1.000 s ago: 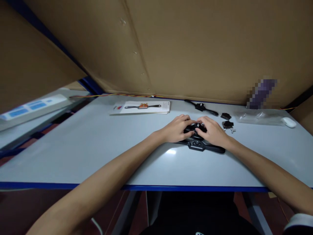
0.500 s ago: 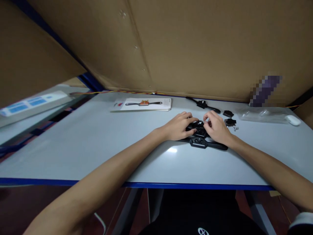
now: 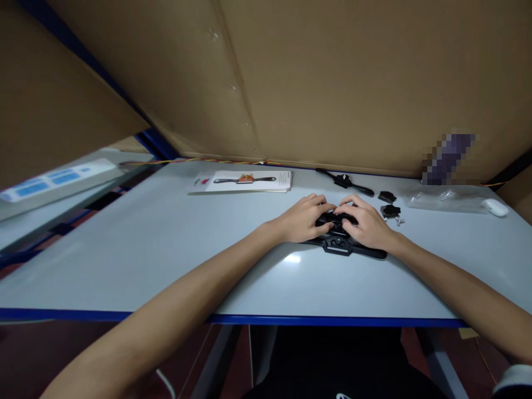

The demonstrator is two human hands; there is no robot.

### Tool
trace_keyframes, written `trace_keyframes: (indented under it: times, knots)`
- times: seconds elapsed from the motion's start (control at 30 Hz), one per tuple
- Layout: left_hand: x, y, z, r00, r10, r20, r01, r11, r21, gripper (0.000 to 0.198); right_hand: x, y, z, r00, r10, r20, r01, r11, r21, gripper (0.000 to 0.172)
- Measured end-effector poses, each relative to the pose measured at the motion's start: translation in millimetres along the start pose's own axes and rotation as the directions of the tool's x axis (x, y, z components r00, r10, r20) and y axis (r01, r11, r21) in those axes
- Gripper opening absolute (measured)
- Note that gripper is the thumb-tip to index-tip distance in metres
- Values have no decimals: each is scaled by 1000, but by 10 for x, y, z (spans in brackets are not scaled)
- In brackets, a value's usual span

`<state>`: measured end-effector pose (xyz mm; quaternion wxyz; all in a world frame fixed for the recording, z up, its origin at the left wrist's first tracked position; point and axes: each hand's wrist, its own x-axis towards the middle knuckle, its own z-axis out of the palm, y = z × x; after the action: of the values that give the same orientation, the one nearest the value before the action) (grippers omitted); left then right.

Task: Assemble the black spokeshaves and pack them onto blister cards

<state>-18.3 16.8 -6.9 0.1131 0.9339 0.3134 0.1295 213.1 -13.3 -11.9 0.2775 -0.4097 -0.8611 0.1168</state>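
Between my two hands lies a black spokeshave (image 3: 339,226) on the table, its ends hidden under my fingers. My left hand (image 3: 304,218) is closed on its left side, with thumb and fingers at the middle part. From the right, my right hand (image 3: 368,224) grips it, fingertips on top close to those of the left. Just in front, a second black spokeshave body (image 3: 337,245) rests flat with an open slot in its middle. Beyond the hands is a third spokeshave (image 3: 344,180). Two dark blade pieces (image 3: 390,210) and a few small screws (image 3: 399,221) lie to the right.
A printed card package (image 3: 249,180) showing a spokeshave lies at the back left. Clear plastic bags (image 3: 444,199) and a white computer mouse (image 3: 496,208) are at the back right. Brown cardboard panels (image 3: 332,83) rise behind the table. A power strip (image 3: 62,177) sits far left.
My right hand's fingers have shifted from a pinch above the spokeshave to lying over it, nearer the left fingertips. The left hand stays in nearly the same place.
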Motion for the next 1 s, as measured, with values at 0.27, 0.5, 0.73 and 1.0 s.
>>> trace_keyframes:
  times: [0.27, 0.5, 0.73, 1.0]
  knots:
    - [5, 18, -16, 1000, -20, 17, 20, 1000, 16, 57, -13, -43, 20, 994, 80, -74, -86, 993, -76, 17]
    - [-2, 11, -11, 1000, -15, 9, 15, 1000, -17, 52, -13, -32, 10, 996, 82, -36, -84, 995, -55, 28]
    - [-6, 29, -37, 1000, -31, -2, 31, 996, -86, 31, -16, 14, 14, 991, -124, -47, 123, 992, -33, 25]
    - [-1, 14, -22, 1000, 2, -5, -3, 997, -73, 33, -2, -24, 5, 994, -9, -107, 6, 999, -35, 25]
